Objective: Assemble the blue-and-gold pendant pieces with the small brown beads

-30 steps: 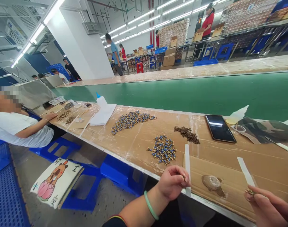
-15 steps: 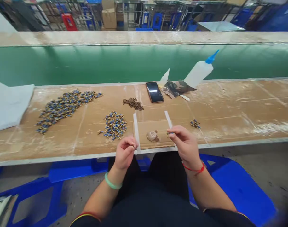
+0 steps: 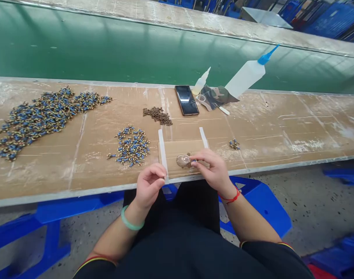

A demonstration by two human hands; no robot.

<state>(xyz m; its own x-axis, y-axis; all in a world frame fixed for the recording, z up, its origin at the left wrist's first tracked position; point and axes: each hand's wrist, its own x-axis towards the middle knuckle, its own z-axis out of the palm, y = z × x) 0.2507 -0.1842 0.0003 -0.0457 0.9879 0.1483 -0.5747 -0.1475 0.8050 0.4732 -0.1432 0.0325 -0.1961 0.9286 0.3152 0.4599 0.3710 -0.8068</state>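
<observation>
My right hand (image 3: 214, 169) pinches a small blue-and-gold figure-like piece (image 3: 193, 161) between thumb and fingertips. It holds the piece at the right edge of a round, clear, wet-looking puddle (image 3: 183, 160) on a cardboard square (image 3: 177, 147). My left hand (image 3: 149, 185) is closed in a pinch at the square's left front corner; what sits in its fingertips is too small to make out. Left of the square lies a pile of similar blue-and-gold pieces (image 3: 133, 147). Behind it is a heap of tiny brown discs (image 3: 158, 115).
A larger pile of blue-and-gold pieces (image 3: 46, 116) spreads at far left. A few more pieces (image 3: 234, 144) lie at right. Toward the back are a phone (image 3: 187, 100), a small dropper bottle (image 3: 201, 81), a camouflage cloth (image 3: 214, 97) and a large white bottle (image 3: 246, 77) with a blue nozzle.
My right hand has moved left with its piece, from the square's right strip to the puddle. My left hand stays pinched near the same corner. The view has tilted and shifted.
</observation>
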